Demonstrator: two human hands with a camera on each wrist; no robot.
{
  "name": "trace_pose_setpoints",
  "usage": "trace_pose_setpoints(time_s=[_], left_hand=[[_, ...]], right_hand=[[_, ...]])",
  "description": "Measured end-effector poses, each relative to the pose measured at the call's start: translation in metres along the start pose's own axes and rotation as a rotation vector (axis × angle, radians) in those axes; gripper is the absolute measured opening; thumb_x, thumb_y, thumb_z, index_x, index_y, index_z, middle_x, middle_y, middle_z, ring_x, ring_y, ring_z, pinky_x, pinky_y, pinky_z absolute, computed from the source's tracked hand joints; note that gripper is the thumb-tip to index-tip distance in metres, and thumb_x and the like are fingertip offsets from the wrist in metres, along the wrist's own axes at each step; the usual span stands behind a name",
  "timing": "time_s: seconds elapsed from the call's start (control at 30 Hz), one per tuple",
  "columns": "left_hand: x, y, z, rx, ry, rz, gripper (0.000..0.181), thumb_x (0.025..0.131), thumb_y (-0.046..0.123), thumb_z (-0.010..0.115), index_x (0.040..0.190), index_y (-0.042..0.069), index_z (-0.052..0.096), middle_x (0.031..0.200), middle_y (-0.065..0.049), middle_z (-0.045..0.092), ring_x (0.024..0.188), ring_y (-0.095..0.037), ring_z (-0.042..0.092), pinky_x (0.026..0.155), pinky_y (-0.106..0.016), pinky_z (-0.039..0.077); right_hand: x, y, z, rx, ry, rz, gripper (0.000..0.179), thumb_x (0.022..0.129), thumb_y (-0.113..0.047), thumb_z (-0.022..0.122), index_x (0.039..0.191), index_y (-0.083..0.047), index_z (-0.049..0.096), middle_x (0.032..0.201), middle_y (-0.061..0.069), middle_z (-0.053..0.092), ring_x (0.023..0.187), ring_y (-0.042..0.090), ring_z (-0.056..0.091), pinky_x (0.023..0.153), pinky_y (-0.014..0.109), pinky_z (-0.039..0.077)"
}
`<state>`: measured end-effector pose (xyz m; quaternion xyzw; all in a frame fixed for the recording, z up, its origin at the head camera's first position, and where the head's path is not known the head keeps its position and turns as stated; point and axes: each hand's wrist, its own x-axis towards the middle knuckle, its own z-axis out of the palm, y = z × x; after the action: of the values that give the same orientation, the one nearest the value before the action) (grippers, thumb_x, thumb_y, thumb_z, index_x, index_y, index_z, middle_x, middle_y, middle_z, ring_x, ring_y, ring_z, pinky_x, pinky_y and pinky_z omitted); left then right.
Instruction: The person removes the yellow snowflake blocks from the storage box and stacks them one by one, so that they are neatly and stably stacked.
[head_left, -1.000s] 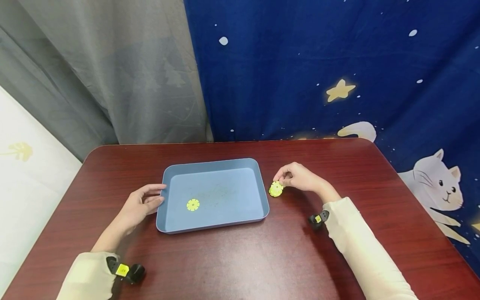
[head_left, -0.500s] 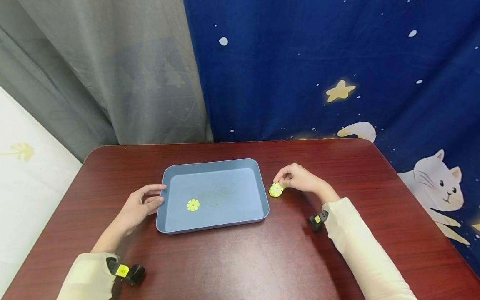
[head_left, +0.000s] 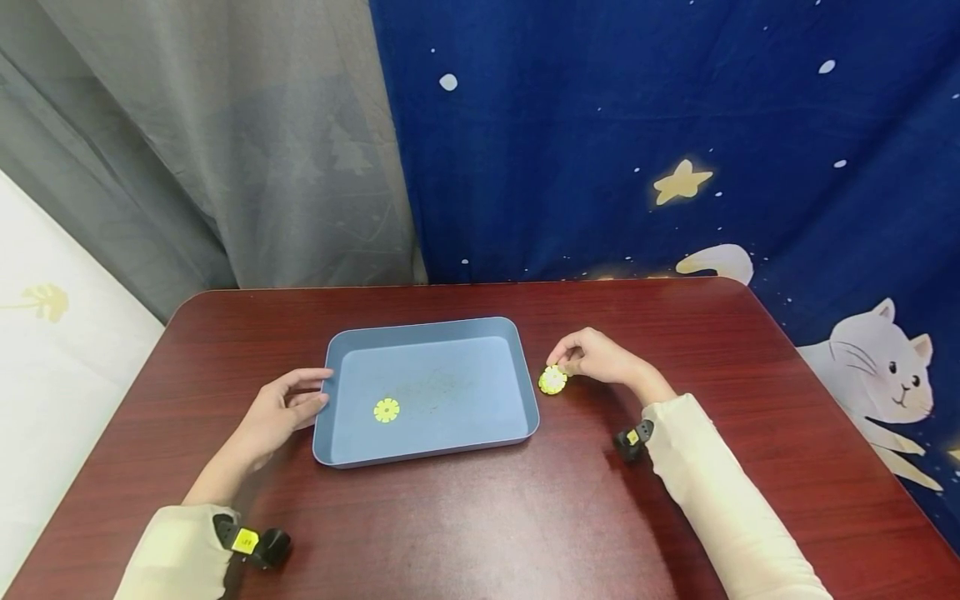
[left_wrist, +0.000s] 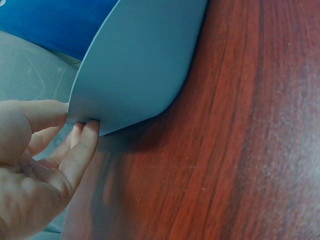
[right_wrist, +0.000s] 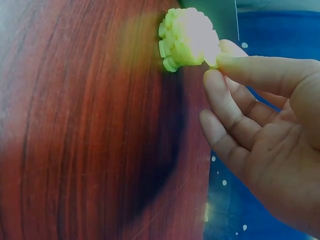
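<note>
A shallow blue-grey tray [head_left: 465, 379] lies on the table, one yellow flower-shaped disc [head_left: 386, 410] flat inside it. My left hand [head_left: 279, 412] touches the tray's left side with fairly straight fingers; in the left wrist view its fingertips [left_wrist: 91, 126] rest against the outer wall. Just beyond the tray's right side, my right hand [head_left: 594, 356] pinches the edge of a stack of yellow flower-shaped discs [head_left: 552, 381] between thumb and finger. The right wrist view shows several layers in this disc stack [right_wrist: 186, 37], its top washed out by glare.
The dark red-brown wooden table [head_left: 480, 533] extends in front of the tray and to both sides. Behind its back edge hang a grey curtain [head_left: 247, 150] and a blue curtain [head_left: 540, 150]. Each sleeve carries a black wrist camera.
</note>
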<state>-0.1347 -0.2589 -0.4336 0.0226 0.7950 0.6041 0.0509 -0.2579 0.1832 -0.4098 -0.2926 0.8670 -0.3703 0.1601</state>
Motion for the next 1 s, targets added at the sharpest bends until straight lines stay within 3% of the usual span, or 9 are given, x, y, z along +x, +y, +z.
trace_pose_setpoints(time_s=[0.63,1.0], left_hand=[[0.0003,0.0027,-0.0004,0.0,-0.007,-0.005,0.046,0.091,0.007,0.056,0.131,-0.008,0.039,0.118,-0.027,0.042,0.095,-0.011,0.059,0.079,-0.03,0.051],[0.0007,0.0013,-0.0002,-0.013,-0.009,0.001,0.046,0.091,0.006,0.057,0.13,-0.009,0.039,0.118,-0.027,0.041,0.094,-0.01,0.059,0.078,-0.029,0.051]], right_hand=[[0.0013,0.0047,0.0051,0.048,-0.008,0.058,0.014,0.078,0.007,0.063,0.088,0.0,0.069,0.074,0.004,0.06,0.065,0.014,0.049,0.06,0.023,0.043],[0.0004,0.0026,0.0006,0.069,0.003,0.052,0.014,0.077,0.005,0.063,0.091,0.003,0.067,0.07,0.001,0.056,0.058,0.011,0.042,0.055,0.02,0.038]])
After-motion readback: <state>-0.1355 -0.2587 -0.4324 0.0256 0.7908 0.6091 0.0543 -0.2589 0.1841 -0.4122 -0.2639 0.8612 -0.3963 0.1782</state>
